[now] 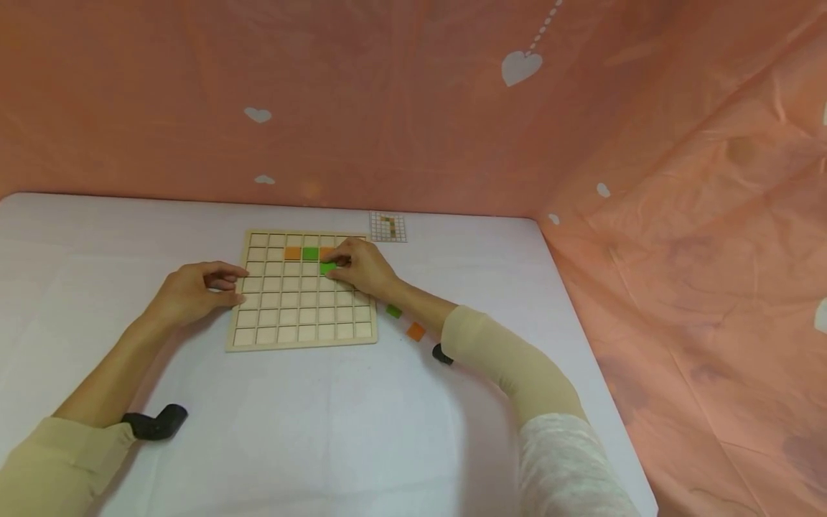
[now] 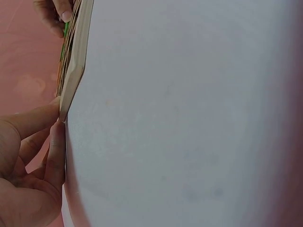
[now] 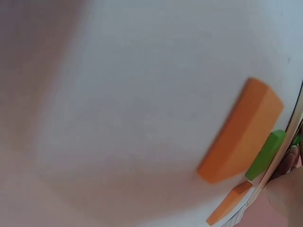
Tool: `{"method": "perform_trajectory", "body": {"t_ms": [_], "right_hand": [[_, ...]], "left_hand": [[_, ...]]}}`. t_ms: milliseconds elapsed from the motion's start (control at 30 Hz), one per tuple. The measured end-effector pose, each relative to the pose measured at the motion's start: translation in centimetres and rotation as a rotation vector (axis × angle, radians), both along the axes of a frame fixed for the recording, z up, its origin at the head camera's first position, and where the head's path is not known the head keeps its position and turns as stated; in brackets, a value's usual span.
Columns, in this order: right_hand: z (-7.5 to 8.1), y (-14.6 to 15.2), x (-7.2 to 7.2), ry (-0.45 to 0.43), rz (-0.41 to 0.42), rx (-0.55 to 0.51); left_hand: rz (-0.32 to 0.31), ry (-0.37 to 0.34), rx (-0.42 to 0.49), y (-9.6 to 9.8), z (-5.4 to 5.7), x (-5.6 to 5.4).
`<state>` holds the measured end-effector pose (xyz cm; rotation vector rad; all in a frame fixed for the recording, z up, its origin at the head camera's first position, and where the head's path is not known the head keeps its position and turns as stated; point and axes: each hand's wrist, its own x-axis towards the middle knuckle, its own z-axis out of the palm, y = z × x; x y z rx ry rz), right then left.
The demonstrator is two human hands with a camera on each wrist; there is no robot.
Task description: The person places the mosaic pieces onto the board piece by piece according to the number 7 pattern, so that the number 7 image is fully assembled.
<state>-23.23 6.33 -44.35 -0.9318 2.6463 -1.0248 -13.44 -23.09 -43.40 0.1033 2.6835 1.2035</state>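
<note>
A square wooden grid board (image 1: 300,347) lies flat on the white table. My right hand (image 1: 365,269) is over its upper right part, with thumb and forefinger pinching a green tile (image 1: 327,268) at a cell in the second row shown below the top. Directly above, an orange tile (image 1: 293,253), a green tile (image 1: 310,253) and a second orange tile (image 1: 325,253), partly covered by my fingers, sit in one row. My left hand (image 1: 190,291) touches the board's left edge with extended fingers; the left wrist view shows its fingertips (image 2: 56,106) against the rim.
A small printed grid card (image 1: 388,227) lies beyond the board's upper right corner. Right of the board, a loose green tile (image 1: 394,311) and orange tile (image 1: 416,331) lie near my forearm. The right wrist view shows another orange tile (image 3: 229,203). Pink curtains hang behind and at right.
</note>
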Motion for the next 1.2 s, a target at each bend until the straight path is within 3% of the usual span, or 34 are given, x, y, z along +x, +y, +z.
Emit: {"method": "perform_trajectory", "body": {"t_ms": [333, 633, 900, 1200], "right_hand": [[-0.1, 0.1, -0.2, -0.018, 0.0, -0.002], [0.6, 1.4, -0.4, -0.192, -0.033, -0.121], [0.9, 3.7, -0.6, -0.188, 0.012, -0.202], [1.0, 7.2, 0.0, -0.167, -0.05, -0.21]], "left_hand": [[-0.003, 0.001, -0.006, 0.0, -0.1, 0.0], [0.011, 0.008, -0.008, -0.2, 0.0, 0.1], [0.009, 0.017, -0.016, -0.5, -0.2, 0.1], [0.013, 0.024, -0.008, -0.5, -0.3, -0.2]]}}
